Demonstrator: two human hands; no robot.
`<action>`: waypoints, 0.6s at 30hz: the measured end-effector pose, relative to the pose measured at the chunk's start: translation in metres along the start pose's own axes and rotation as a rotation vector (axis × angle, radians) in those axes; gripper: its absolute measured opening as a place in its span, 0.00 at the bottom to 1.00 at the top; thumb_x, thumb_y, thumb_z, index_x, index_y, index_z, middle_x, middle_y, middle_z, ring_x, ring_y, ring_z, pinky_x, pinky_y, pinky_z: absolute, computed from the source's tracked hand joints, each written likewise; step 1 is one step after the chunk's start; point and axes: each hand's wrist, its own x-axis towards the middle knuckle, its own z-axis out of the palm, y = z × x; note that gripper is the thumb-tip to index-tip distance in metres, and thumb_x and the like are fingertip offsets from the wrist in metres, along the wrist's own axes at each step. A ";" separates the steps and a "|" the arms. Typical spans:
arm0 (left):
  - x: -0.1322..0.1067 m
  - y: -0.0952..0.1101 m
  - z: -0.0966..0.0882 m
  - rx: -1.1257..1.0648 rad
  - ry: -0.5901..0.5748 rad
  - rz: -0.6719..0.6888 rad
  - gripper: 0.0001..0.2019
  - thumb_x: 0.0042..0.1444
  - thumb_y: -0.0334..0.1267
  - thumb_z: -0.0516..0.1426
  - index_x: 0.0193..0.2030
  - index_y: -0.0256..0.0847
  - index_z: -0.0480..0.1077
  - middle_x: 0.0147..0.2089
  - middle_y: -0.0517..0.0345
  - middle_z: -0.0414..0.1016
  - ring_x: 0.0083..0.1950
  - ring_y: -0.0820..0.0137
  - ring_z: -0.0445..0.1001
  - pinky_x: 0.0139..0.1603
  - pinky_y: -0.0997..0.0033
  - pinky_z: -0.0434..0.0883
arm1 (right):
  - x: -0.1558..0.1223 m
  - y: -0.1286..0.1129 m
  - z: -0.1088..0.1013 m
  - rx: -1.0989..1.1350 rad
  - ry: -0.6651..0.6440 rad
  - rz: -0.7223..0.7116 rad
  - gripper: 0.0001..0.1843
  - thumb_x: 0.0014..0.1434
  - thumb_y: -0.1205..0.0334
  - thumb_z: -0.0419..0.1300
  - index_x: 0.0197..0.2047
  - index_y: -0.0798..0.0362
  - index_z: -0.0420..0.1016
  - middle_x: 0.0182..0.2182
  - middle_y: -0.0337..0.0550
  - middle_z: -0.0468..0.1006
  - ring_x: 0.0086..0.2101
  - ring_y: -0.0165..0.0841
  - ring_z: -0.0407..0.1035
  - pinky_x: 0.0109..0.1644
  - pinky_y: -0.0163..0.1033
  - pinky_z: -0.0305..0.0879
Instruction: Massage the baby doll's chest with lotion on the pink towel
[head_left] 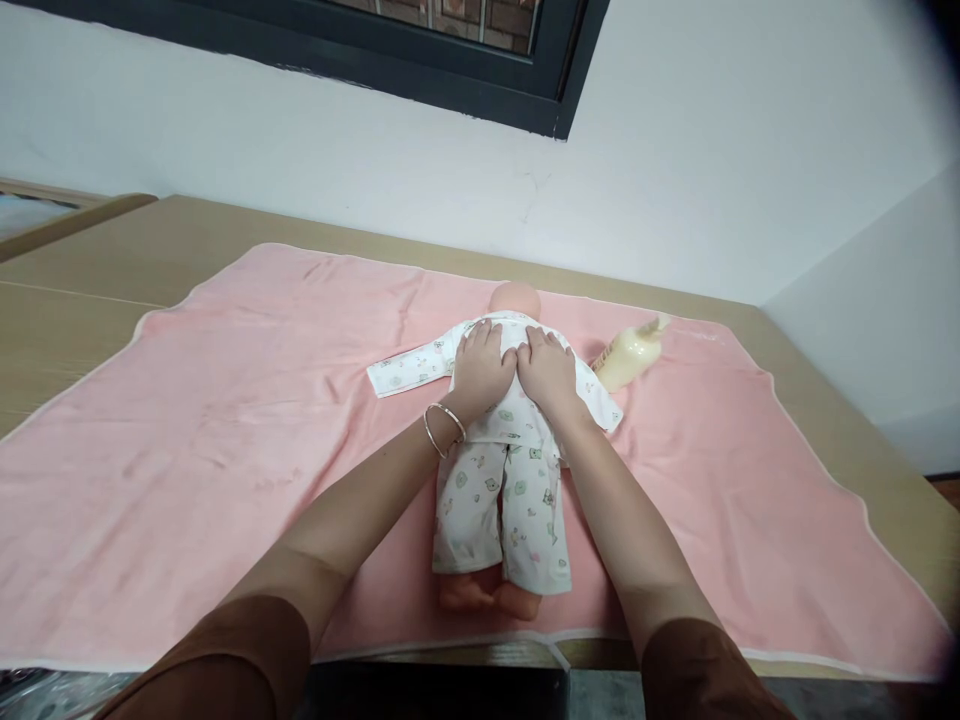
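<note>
A baby doll [501, 500] lies on a pink blanket [225, 420], head away from me, dressed in a white printed top and matching trousers. My left hand [481, 366], with bangles at the wrist, rests flat on the doll's chest with fingers together and stretched out. My right hand [547, 368] lies flat beside it on the same top, touching the left hand. One empty sleeve [409, 368] of the top stretches out to the left. Neither hand grips anything.
A cream baby bottle [628, 356] lies on the blanket just right of the doll's shoulder. The blanket covers a wooden table [75, 300] set against a white wall, with a dark window frame [450, 70] above. The table's front edge is near my elbows.
</note>
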 end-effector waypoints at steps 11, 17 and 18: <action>-0.001 0.000 0.002 0.016 0.027 0.006 0.27 0.68 0.39 0.49 0.71 0.31 0.66 0.76 0.38 0.64 0.79 0.52 0.60 0.80 0.45 0.57 | 0.007 0.010 0.008 0.085 0.026 -0.012 0.28 0.69 0.59 0.45 0.67 0.55 0.70 0.67 0.56 0.73 0.68 0.52 0.61 0.72 0.64 0.53; 0.000 -0.001 0.005 0.038 0.052 0.010 0.26 0.68 0.39 0.50 0.70 0.33 0.66 0.76 0.40 0.65 0.78 0.53 0.61 0.80 0.46 0.58 | 0.014 0.017 0.013 0.198 0.042 0.012 0.29 0.67 0.56 0.47 0.65 0.54 0.73 0.66 0.55 0.74 0.67 0.50 0.63 0.74 0.63 0.50; 0.000 -0.001 0.005 0.043 0.049 0.007 0.26 0.68 0.40 0.50 0.70 0.33 0.66 0.76 0.40 0.65 0.78 0.54 0.61 0.80 0.47 0.58 | 0.014 0.017 0.013 0.202 0.037 0.016 0.29 0.67 0.56 0.47 0.66 0.54 0.73 0.67 0.55 0.74 0.67 0.50 0.62 0.74 0.63 0.50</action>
